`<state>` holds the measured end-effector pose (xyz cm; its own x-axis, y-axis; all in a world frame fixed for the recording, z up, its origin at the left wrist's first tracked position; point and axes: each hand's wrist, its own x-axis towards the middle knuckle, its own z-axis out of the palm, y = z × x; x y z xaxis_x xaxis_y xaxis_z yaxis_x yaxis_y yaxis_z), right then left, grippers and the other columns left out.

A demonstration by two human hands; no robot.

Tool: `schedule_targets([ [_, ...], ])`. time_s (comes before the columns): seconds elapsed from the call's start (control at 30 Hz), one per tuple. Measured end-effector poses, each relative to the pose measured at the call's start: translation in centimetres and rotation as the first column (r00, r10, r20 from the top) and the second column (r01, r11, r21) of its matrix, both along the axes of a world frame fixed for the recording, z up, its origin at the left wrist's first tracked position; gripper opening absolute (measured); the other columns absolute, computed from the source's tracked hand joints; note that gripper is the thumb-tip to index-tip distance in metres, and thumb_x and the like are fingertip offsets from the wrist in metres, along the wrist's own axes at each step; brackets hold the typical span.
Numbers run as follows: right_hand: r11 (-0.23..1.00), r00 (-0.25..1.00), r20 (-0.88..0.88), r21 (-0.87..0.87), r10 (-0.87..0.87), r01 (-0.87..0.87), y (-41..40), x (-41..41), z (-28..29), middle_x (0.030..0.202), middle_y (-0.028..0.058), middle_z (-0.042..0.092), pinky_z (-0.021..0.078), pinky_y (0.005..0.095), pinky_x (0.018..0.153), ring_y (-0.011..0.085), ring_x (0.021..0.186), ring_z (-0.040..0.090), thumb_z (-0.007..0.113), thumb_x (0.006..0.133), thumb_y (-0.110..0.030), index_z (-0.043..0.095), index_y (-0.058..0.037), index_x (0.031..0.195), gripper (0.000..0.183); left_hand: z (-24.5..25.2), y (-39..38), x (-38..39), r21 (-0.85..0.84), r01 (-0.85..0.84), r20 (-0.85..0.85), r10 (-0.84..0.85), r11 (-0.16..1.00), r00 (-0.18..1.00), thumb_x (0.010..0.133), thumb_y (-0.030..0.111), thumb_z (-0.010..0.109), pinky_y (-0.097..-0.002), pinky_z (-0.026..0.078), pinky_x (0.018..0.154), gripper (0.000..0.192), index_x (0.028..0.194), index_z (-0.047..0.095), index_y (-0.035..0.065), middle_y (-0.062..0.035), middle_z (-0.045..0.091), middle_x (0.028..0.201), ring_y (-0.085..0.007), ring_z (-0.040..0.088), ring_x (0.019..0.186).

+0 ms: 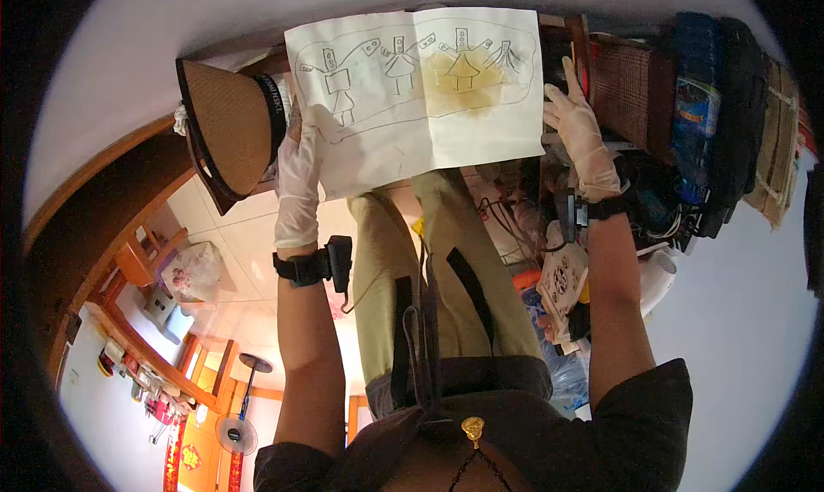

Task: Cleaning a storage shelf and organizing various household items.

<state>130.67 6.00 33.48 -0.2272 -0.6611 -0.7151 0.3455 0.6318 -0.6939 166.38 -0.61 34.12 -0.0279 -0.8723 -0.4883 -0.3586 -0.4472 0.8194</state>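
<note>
A creased sheet of white paper [386, 132] with pencil drawings of several figures and a yellowish stain on its right half is spread out before me. My left hand [302, 164], in a thin whitish glove, grips its left edge. In a similar glove, my right hand [573, 115] is beside the right edge with its fingers apart; whether a fingertip touches the paper is unclear. Both wrists wear black straps with small devices. Just left of my left hand is a woven brown visor hat [232, 125] with a black band.
A brown checked box [627, 86], blue packages [695, 119] and a black bag stand at the right. Below them are cables, a white hair dryer [658, 279] and a carved pale piece [563, 279]. A fan [236, 434] and a flowered plastic bag [192, 272] are at the lower left.
</note>
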Motion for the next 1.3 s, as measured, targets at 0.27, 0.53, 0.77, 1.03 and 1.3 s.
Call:
schedule_targets([
  [0.27,0.997,0.997,0.017,-0.019,-0.077,0.078,0.1,0.5,0.0,0.109,0.0138,0.049,0.0402,0.0282,0.081,0.0197,0.095,0.052,0.047,0.085,-0.017,0.016,-0.0193,0.133,0.057,1.1,1.4,0.0,-0.076,-0.013,0.025,0.015,0.997,1.000,0.087,0.031,0.043,-0.0211,0.039,0.067,0.040,0.103,0.051,-0.0050,-0.0043,0.056,0.087,-0.0104,0.046,0.075],
  [0.53,0.586,0.305,-0.894,-0.061,0.328,-0.808,1.5,-1.6,-1.0,0.103,0.0069,0.054,0.0418,0.0253,0.079,0.0140,0.092,0.053,0.048,0.084,-0.018,0.043,-0.0030,0.115,0.034,1.2,1.8,-0.8,0.052,-0.086,-0.055,0.089,0.995,0.995,0.086,0.029,0.044,-0.0193,0.036,0.063,0.034,0.101,0.052,-0.0010,0.0004,0.051,0.081,-0.0073,0.043,0.071],
  [0.77,0.879,0.703,0.542,-0.385,0.461,-0.280,-1.7,5.6,4.9,0.126,0.0124,0.035,0.0268,0.0314,0.096,0.0192,0.116,0.034,0.029,0.087,-0.045,0.028,-0.0007,0.126,0.058,3.1,1.8,-1.3,0.114,-0.160,-0.234,0.183,0.981,0.955,0.087,0.040,0.036,-0.0212,0.039,0.076,0.049,0.116,0.042,-0.0002,-0.0054,0.051,0.103,-0.0114,0.048,0.087],
  [1.03,0.572,0.640,-0.279,-0.292,0.716,-0.767,-0.2,14.3,2.9,0.122,0.0143,0.041,0.0251,0.0291,0.096,0.0204,0.115,0.035,0.042,0.086,-0.032,0.039,-0.0001,0.119,0.047,4.0,2.7,-5.4,-0.311,0.020,0.148,0.027,0.950,0.989,0.071,0.003,0.061,-0.0250,0.040,0.079,0.047,0.113,0.041,-0.0015,-0.0097,0.052,0.103,-0.0130,0.049,0.093],
  [1.3,0.947,0.917,-0.361,-0.199,0.169,-0.252,-1.6,10.5,1.2,0.099,0.0099,0.057,0.0417,0.0283,0.078,0.0197,0.092,0.054,0.041,0.087,-0.020,0.052,-0.0039,0.105,0.027,6.9,8.3,0.8,-0.238,0.247,0.419,-0.131,0.939,0.899,0.067,0.001,0.057,-0.0291,0.045,0.064,0.011,0.078,0.057,0.0030,-0.0117,0.060,0.075,-0.0230,0.057,0.068],
])
